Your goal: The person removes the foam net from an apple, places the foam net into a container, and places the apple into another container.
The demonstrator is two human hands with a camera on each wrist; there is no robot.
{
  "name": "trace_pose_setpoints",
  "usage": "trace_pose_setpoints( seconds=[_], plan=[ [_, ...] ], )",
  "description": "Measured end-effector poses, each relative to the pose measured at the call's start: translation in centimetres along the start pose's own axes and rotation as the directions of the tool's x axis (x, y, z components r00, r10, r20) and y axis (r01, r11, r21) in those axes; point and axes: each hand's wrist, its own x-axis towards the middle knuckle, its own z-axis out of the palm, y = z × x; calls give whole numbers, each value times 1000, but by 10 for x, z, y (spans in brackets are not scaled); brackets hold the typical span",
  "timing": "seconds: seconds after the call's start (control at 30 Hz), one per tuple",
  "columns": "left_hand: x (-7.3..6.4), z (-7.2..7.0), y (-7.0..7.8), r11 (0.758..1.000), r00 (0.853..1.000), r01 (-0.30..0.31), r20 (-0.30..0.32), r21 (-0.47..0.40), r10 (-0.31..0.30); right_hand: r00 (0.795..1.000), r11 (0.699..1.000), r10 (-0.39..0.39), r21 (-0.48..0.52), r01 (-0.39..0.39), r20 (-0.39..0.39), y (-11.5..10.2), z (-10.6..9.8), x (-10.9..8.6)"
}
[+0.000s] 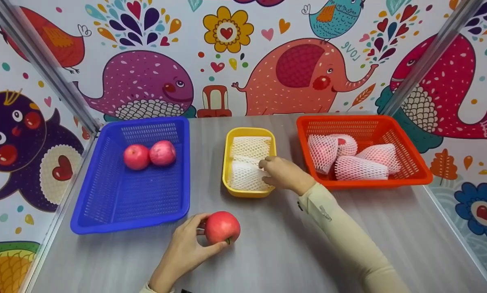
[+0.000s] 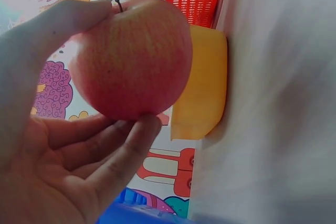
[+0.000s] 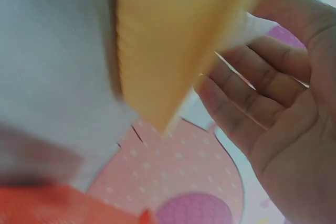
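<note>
My left hand (image 1: 186, 246) holds a red apple (image 1: 223, 227) above the table, in front of the yellow basket (image 1: 249, 194). In the left wrist view the thumb lies near the apple's stem and the fingertips touch its opposite side. White foam net sleeves (image 1: 249, 175) lie inside the yellow basket. My right hand (image 1: 286, 173) reaches over that basket's right rim, its fingertips at the sleeves, with thumb and fingers apart. In the right wrist view, a white sleeve edge (image 3: 252, 30) shows between thumb and fingers; the basket hides some fingertips.
A blue basket (image 1: 145, 203) on the left holds two bare apples (image 1: 149, 154). In the red basket (image 1: 373, 183) on the right lie several apples in foam sleeves (image 1: 361, 168). A cartoon-printed wall (image 1: 227, 61) stands behind the grey table (image 1: 276, 252).
</note>
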Motion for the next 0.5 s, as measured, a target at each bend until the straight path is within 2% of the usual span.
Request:
trace_pose_setpoints(
  seconds=[0.13, 0.23, 0.5],
  plan=[
    [0, 1, 0, 1000, 1000, -8, -1, -11, 8, 998, 999, 23, 27, -22, -55, -1, -15, -20],
    [0, 1, 1, 1000, 1000, -9, 8, -15, 9, 992, 999, -10, 33, 14, -126, -2, -21, -40],
    [2, 1, 2, 1000, 1000, -7, 11, -23, 8, 946, 993, -114, -23, 112, -302, -18, -31, -99]
  ],
)
